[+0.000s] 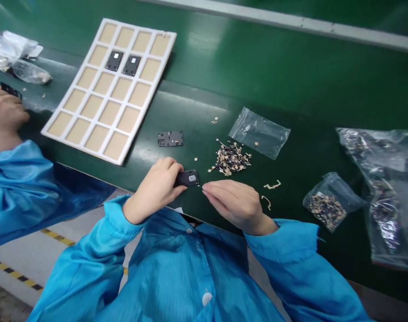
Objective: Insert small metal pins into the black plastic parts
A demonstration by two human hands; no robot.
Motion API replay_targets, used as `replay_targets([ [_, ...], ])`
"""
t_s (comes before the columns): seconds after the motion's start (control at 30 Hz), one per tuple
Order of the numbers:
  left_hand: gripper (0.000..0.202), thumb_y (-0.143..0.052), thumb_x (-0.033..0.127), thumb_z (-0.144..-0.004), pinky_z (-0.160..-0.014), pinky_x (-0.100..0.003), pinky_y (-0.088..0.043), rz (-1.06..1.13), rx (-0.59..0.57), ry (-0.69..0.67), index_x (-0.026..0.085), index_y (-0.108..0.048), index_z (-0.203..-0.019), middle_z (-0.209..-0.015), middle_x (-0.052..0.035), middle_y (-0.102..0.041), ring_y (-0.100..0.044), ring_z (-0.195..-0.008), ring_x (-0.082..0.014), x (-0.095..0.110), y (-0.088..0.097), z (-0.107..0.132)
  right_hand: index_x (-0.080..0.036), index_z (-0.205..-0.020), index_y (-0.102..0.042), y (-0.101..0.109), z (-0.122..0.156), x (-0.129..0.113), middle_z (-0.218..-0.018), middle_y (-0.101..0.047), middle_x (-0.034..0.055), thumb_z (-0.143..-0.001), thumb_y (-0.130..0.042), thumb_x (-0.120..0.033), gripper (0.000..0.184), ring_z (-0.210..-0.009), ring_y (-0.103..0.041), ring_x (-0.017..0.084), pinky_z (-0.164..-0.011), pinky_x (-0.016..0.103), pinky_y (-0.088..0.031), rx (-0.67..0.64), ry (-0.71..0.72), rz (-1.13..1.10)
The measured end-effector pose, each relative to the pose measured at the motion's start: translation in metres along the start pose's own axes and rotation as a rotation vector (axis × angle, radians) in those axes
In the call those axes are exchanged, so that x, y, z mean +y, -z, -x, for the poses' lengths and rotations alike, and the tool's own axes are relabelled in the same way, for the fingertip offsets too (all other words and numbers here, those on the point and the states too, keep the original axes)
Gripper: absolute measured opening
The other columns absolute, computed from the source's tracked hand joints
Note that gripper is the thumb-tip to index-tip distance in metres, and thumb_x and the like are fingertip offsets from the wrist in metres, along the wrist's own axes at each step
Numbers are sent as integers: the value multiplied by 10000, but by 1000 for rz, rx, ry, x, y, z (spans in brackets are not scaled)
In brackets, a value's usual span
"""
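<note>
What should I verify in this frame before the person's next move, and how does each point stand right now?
1. Left hand grips the black plastic part firmly: ok.
2. Right hand has a small piece pinched at its fingertips: cannot tell, too small to see.
3. Pile of small gold-and-black pieces sits apart from both hands: ok.
4. Second black part lies flat on the green mat, apart from the hands: ok.
5. White tray has two black parts seated in its tan cells: ok.
</note>
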State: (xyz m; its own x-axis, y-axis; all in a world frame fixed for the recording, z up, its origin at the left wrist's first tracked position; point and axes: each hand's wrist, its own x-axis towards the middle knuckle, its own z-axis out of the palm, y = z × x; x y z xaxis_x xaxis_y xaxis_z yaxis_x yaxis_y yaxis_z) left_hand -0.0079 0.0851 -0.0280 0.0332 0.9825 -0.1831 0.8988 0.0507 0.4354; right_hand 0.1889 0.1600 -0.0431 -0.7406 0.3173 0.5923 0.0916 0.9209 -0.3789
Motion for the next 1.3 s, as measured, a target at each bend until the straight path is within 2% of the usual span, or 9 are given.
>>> replay_targets([
  [0.17, 304, -668, 173, -801, -814, -398, -498, 31, -98, 64, 129, -552, -1078, -998, -116, -648, -620, -933, -280, 4, 5, -2, -121, -903, -643, 0, 2, 0, -796, -721, 92, -867, -611, -25, 107, -719, -696, 184, -666, 280, -587, 1, 11, -29],
  [0.27, 313, -667, 159, -785, -751, -346, -490, 156, -84, 122, 155, -568, -1082, -945, -77, -677, -651, -866, -253, 1, 8, -5, -109, -906, -643, 2, 2, -1, -800, -720, 103, -865, -609, -20, 103, -729, -697, 189, -676, 289, -592, 11, 18, -35],
  [0.37, 125, -648, 252, -800, -576, -251, -453, 525, -123, 183, 156, -599, -864, -713, -8, -638, -622, -640, -168, -2, 8, -8, -117, -907, -647, 8, 0, -2, -796, -720, 96, -862, -610, -21, 113, -730, -698, 185, -679, 286, -593, 37, 26, -20],
  [0.5, 285, -609, 420, -811, -399, -176, -360, 1151, -323, 231, 141, -566, -768, -579, 7, -615, -477, -391, -69, 6, 7, -11, -118, -916, -644, 23, -2, -3, -788, -717, 86, -840, -635, -23, 122, -719, -690, 181, -658, 278, -586, 91, 90, 41],
  [0.6, 350, -619, 481, -806, -356, -154, -326, 1343, -402, 239, 136, -578, -764, -558, -5, -633, -451, -351, -52, 19, 8, -9, -104, -964, -640, 33, -2, -5, -813, -712, 101, -863, -597, -47, 123, -745, -680, 196, -664, 308, -585, 65, 171, 53],
  [0.8, 394, -637, 521, -808, -350, -132, -342, 1424, -399, 239, 130, -599, -768, -566, -2, -638, -486, -360, -50, 33, 12, -2, -106, -1019, -634, 38, -2, -10, -829, -691, 95, -855, -597, -42, 181, -729, -642, 191, -649, 316, -553, 23, 182, 53],
  [0.93, 427, -661, 545, -782, -369, -130, -378, 1449, -355, 234, 126, -591, -750, -553, 6, -622, -488, -368, -45, 35, 11, -1, -83, -1058, -623, 32, 1, -10, -795, -670, 93, -857, -594, -31, 209, -709, -609, 192, -618, 318, -515, 26, 153, 65],
  [1.1, 446, -658, 564, -777, -377, -133, -382, 1466, -314, 228, 123, -592, -776, -573, 0, -625, -501, -385, -47, 36, 8, -2, -128, -1163, -598, 28, 1, -10, -802, -669, 62, -889, -564, -54, 286, -733, -613, 181, -638, 311, -502, -9, 105, 114],
  [1.3, 446, -653, 562, -784, -385, -140, -387, 1444, -280, 230, 120, -592, -785, -580, -2, -625, -506, -395, -52, 37, 6, -1, -108, -1128, -602, 30, -6, -11, -750, -656, 57, -894, -577, -56, 241, -682, -590, 176, -598, 311, -471, -31, 76, 141],
])
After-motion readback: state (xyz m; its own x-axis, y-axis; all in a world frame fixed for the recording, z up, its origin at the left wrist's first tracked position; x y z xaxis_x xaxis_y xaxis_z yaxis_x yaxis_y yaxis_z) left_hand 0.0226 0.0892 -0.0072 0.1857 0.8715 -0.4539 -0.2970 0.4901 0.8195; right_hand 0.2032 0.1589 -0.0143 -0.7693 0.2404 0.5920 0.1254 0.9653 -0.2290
